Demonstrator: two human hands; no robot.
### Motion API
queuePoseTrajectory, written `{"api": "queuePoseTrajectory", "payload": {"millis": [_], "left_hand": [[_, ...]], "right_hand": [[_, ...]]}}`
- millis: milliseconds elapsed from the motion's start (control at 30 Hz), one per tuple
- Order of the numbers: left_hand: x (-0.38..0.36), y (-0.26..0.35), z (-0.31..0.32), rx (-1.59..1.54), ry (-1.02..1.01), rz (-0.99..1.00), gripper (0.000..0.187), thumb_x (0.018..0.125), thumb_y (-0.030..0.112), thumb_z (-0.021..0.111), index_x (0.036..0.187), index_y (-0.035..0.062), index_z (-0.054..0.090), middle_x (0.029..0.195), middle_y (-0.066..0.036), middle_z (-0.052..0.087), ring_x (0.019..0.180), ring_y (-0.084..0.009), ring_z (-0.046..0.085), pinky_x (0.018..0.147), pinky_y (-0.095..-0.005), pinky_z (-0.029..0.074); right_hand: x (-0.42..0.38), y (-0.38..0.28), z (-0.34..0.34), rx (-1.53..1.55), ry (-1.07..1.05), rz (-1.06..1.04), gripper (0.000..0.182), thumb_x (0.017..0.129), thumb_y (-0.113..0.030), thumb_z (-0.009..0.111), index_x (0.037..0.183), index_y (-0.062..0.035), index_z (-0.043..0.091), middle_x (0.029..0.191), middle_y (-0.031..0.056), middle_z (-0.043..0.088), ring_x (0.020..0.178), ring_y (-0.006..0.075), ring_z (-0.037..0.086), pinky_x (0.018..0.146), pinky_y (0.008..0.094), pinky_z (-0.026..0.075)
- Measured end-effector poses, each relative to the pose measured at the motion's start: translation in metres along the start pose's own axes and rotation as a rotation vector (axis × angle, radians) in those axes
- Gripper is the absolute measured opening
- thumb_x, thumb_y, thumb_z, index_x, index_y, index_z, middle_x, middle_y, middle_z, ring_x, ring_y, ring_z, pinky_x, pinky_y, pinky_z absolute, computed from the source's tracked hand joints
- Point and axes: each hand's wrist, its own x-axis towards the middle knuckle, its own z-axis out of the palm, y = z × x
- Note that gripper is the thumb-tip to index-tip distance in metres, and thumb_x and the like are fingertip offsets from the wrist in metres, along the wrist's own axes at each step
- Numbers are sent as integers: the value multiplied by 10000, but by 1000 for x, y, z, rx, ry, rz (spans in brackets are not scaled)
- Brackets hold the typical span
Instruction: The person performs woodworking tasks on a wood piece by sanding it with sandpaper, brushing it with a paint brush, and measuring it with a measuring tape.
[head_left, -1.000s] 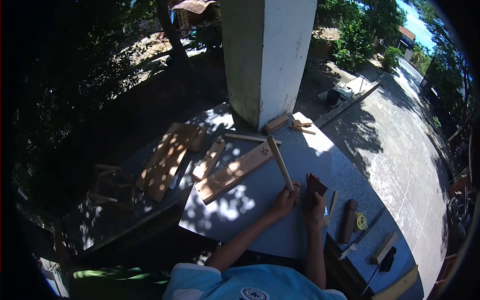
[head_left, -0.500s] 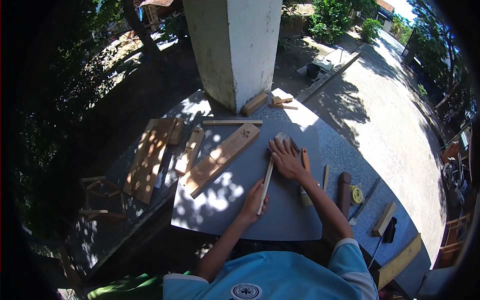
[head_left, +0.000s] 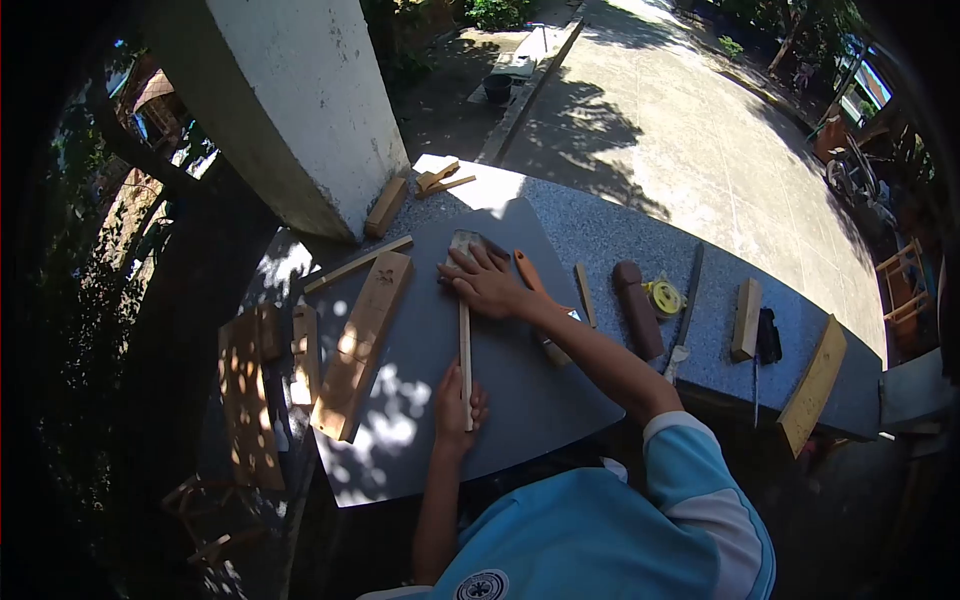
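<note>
My left hand (head_left: 460,402) is closed around the near end of a thin wooden strip (head_left: 465,350), which points away from me over a grey board (head_left: 520,400). At the strip's far end my right hand (head_left: 487,283) lies over it, fingers spread across a flat greyish piece (head_left: 466,240); what is under the palm is hidden. Left of the strip lies a thick wooden block (head_left: 362,345) with a line across it. An orange-handled tool (head_left: 530,271) rests just right of my right hand.
A white pillar (head_left: 310,100) rises at the back left. Wooden pieces, including a wide plank (head_left: 247,400), lie at left. To the right are a brown tool (head_left: 638,310), yellow tape roll (head_left: 664,297), wooden block (head_left: 746,320) and curved wooden piece (head_left: 813,388).
The camera view has turned, so the table and pillar appear shifted left and rotated. Both hands remain on the strip, which now looks nearly upright in the picture.
</note>
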Motion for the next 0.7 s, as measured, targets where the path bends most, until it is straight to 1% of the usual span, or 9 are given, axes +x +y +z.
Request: {"api": "queuePoseTrajectory", "payload": {"millis": [33,133,167,300,400,433,567,667,700], "left_hand": [[0,2,2,-11,8,-6,279,943,306,280,1045,95,430,524,7,326,356,-61,300,285,-179,255],[-2,4,-1,4,49,-65,373,942,291,276,1255,100,343,525,7,326,374,-58,294,295,-178,265],[-3,2,-1,23,17,-24,367,941,292,274,1241,96,356,525,5,332,371,-58,293,289,-181,261],[0,-2,1,60,-35,-13,350,942,297,265,1213,97,363,526,2,335,363,-62,293,289,-181,262],[-6,-1,-5,75,-39,-40,425,944,280,257,1326,94,259,528,1,330,377,-64,292,303,-180,276],[-8,-1,-1,70,-73,15,423,944,280,256,1319,84,266,529,0,330,373,-63,291,296,-180,273],[0,3,1,72,-57,-16,356,940,304,277,1227,108,355,529,12,328,370,-53,296,281,-165,254],[1,-2,-7,86,-55,-11,371,938,301,288,1245,103,350,533,12,327,373,-49,300,292,-161,264],[-2,-1,-1,66,-47,8,384,934,296,310,1256,93,354,550,15,347,376,-43,308,302,-158,270]], "right_hand": [[3,7,-6,-20,132,121,481,910,-373,145,1301,-206,369,1405,63,232,1313,318,110,1054,496,50],[-30,-26,-11,16,-350,-392,473,909,-373,167,1298,-203,376,1407,83,222,1315,313,103,1049,503,59],[-30,-16,-3,33,-313,-446,461,910,-362,175,1299,-213,375,1411,86,212,1316,317,93,1050,502,47],[-10,14,4,-35,84,37,473,920,-394,133,1284,-246,397,1420,13,196,1326,263,67,1074,455,20],[-39,-17,-12,18,-307,-332,455,916,-353,165,1288,-228,394,1424,59,180,1320,315,54,1064,479,31],[-30,-10,-18,11,-322,-262,449,916,-349,172,1289,-231,392,1424,57,180,1318,323,60,1059,495,42],[-9,3,-2,-93,26,32,439,918,-347,171,1257,-241,429,1386,72,268,1309,296,145,1064,474,68],[-39,-23,-11,28,-324,-312,429,907,-330,213,1265,-214,418,1389,95,255,1303,342,138,1053,486,91],[-26,-8,-13,-16,-279,-223,440,906,-339,205,1273,-203,408,1399,86,237,1307,339,126,1056,485,72]]}}
